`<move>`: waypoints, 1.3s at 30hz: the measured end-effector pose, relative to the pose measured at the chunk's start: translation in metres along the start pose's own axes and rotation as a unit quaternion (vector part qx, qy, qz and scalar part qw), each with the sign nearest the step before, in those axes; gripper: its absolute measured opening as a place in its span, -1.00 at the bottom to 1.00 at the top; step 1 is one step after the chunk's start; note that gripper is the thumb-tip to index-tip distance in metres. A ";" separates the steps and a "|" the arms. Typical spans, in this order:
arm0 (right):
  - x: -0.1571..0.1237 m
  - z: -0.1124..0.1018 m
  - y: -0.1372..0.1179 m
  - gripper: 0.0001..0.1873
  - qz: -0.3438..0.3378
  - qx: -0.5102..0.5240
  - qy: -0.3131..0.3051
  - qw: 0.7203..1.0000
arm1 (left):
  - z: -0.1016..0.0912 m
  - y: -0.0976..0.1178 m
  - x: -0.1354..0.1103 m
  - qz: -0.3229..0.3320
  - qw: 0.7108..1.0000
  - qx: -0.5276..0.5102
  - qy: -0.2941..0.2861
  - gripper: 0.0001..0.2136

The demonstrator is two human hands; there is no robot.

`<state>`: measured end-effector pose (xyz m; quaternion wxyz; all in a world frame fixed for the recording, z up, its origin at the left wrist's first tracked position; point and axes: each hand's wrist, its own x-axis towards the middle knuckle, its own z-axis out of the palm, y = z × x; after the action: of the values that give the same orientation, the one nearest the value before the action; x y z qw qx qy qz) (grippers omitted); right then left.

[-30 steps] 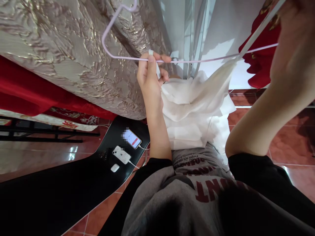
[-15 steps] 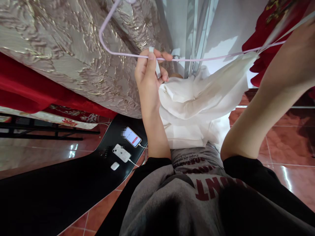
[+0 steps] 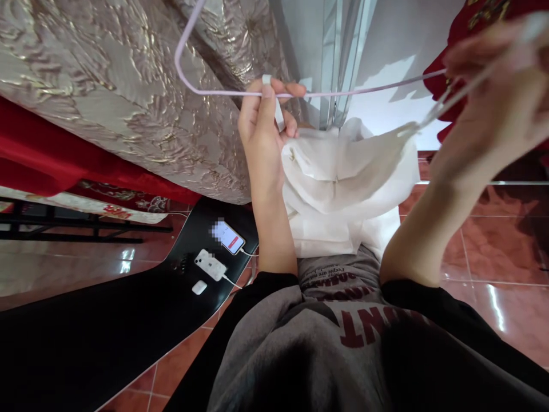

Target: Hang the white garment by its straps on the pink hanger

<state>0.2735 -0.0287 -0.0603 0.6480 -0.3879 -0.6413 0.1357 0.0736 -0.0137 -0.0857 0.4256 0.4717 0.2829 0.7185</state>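
Note:
A lilac wire hanger (image 3: 343, 92) spans the upper middle of the view. My left hand (image 3: 268, 111) is closed around its lower bar, the thumb pressing a white strap (image 3: 279, 114) against it. Below hangs a thin white garment (image 3: 343, 177), bunched in front of my body. From its upper right corner a twisted white strap runs up to my right hand (image 3: 500, 86), which is smeared by motion. The fingers there appear closed on that strap. Behind my right hand the hanger's right end is hidden.
A black bench (image 3: 115, 326) on the left bears two phones, one lit (image 3: 229, 236) and one face down (image 3: 210, 264), plus a white earbud case (image 3: 199, 287). Beige embossed fabric (image 3: 128, 97) and red cloth (image 3: 43, 149) hang at left. Red tiles (image 3: 501, 246) cover the floor.
My right hand has swung left and further into view with the strap. The garment's right corner has dropped away from the hanger bar. My left hand keeps its grip.

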 end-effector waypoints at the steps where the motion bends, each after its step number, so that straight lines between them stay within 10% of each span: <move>1: 0.000 0.013 -0.002 -0.69 -0.022 0.000 -0.013 1.000 | 0.002 -0.002 -0.001 -0.004 1.000 -0.001 0.001 -0.73; 9: -0.004 0.041 0.017 -0.68 -0.020 -0.127 -0.076 0.989 | -0.010 0.004 -0.005 -0.021 0.998 0.022 0.049 -0.85; 15: -0.002 0.033 0.023 -0.69 -0.022 -0.114 -0.067 0.991 | -0.059 0.017 -0.003 0.110 0.967 0.087 0.211 -0.65; 19: -0.005 0.037 0.026 -0.64 -0.012 -0.119 -0.081 0.990 | -0.076 0.029 0.012 0.181 0.953 0.132 0.205 -0.76; 25: -0.007 0.041 0.022 -0.66 -0.018 -0.114 -0.071 0.991 | -0.047 0.063 0.034 0.101 0.972 0.214 0.012 -0.77; 32: -0.010 0.041 0.020 -0.65 -0.029 -0.117 -0.030 0.992 | -0.017 0.083 0.053 -0.019 0.963 0.255 0.084 -0.83; 39: -0.012 0.041 0.017 -0.64 -0.023 -0.149 -0.055 0.987 | -0.027 0.044 0.041 0.048 0.987 0.115 0.100 -0.86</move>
<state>0.2391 -0.0119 -0.0856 0.5498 -0.4573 -0.6976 0.0446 0.0261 0.0011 -0.0425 0.3029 0.4559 0.3815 0.7449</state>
